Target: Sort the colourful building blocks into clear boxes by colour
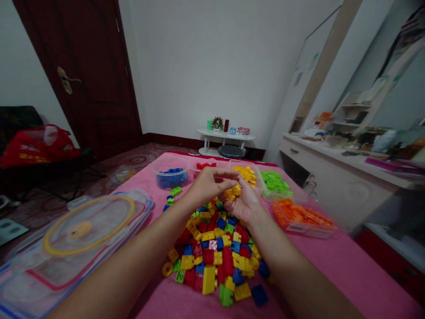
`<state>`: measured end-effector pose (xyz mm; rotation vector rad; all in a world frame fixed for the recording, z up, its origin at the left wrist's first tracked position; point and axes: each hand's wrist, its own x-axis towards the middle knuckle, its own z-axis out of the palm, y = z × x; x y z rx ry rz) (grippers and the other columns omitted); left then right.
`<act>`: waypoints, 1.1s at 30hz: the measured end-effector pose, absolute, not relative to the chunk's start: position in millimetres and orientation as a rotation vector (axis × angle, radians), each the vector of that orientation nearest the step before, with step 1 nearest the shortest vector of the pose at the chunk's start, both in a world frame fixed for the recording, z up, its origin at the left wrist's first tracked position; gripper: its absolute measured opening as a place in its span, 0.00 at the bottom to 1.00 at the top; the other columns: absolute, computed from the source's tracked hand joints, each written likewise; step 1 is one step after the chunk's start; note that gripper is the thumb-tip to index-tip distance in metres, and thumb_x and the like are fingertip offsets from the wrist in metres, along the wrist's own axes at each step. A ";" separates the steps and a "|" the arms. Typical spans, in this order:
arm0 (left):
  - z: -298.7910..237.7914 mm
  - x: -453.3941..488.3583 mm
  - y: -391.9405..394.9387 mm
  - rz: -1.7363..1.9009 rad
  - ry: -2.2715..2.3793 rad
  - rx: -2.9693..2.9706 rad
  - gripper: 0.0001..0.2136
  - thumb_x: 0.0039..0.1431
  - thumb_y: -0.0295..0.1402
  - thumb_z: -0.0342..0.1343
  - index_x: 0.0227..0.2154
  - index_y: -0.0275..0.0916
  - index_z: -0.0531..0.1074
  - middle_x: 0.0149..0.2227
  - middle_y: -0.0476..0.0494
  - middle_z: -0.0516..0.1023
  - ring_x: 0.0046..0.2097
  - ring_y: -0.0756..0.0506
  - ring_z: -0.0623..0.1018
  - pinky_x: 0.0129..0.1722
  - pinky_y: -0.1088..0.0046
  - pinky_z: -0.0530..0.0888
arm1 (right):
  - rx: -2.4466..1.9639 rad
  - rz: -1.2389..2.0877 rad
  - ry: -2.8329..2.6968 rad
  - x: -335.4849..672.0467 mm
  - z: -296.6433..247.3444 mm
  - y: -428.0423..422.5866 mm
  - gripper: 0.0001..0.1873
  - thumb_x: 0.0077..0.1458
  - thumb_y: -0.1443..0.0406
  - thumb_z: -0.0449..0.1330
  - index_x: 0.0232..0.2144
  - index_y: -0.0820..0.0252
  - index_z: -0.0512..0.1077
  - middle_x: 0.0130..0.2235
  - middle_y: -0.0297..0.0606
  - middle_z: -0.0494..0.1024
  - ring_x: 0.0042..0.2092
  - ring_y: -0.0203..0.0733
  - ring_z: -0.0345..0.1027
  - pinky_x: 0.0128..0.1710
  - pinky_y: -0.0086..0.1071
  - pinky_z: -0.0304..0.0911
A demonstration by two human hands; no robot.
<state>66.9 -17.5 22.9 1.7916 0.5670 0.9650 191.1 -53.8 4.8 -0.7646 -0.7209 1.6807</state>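
Both of my hands meet above a heap of mixed toy building bricks (212, 257) on a pink-covered table. My right hand (245, 204) is cupped around several yellow building bricks (233, 193), which show in its palm. My left hand (210, 180) reaches across to it, with thumb and fingers curved together beside the right fingers. Whatever lies between its fingertips is hidden. Red, blue, yellow and green bricks make up the heap below, partly covered by my forearms.
Behind the hands stand tubs of blue bricks (172, 177), red bricks (206, 165), yellow bricks (246, 175) and green bricks (275, 182). An orange-brick tub (302, 216) is at right. Stacked clear lids (96, 221) lie at left. A drawer cabinet (335, 177) stands beyond the table.
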 end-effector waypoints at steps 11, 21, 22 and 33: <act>22.7 53.6 8.9 1.330 0.661 1.650 0.12 0.49 0.36 0.57 0.33 0.32 0.76 0.34 0.41 0.79 0.36 0.48 0.76 0.36 0.75 0.72 | -0.739 1.731 -0.536 194.0 -0.4 -49.9 0.14 0.58 0.58 0.48 0.33 0.64 0.65 0.25 0.38 0.71 0.18 0.27 0.58 0.10 0.16 0.46; 20.4 46.0 20.8 1.356 0.720 1.544 0.14 0.50 0.38 0.56 0.34 0.31 0.75 0.33 0.40 0.78 0.33 0.49 0.76 0.31 0.76 0.71 | -1.558 0.840 -0.824 259.6 43.6 25.2 0.24 0.56 0.49 0.45 0.35 0.63 0.68 0.27 0.42 0.73 0.26 0.37 0.66 0.22 0.27 0.59; 19.9 45.5 21.7 1.346 0.726 1.571 0.14 0.50 0.38 0.56 0.33 0.31 0.75 0.33 0.40 0.78 0.33 0.49 0.76 0.32 0.76 0.71 | -1.671 0.714 -0.925 263.1 45.1 26.8 0.25 0.54 0.48 0.48 0.35 0.63 0.69 0.29 0.44 0.74 0.29 0.40 0.68 0.24 0.29 0.61; 9.4 22.4 27.2 0.348 1.043 2.311 0.05 0.38 0.28 0.61 0.23 0.36 0.78 0.21 0.48 0.76 0.24 0.51 0.72 0.22 0.80 0.63 | -1.602 0.530 -1.841 217.4 -18.4 -20.6 0.12 0.45 0.59 0.58 0.28 0.62 0.75 0.29 0.38 0.77 0.31 0.38 0.68 0.30 0.29 0.60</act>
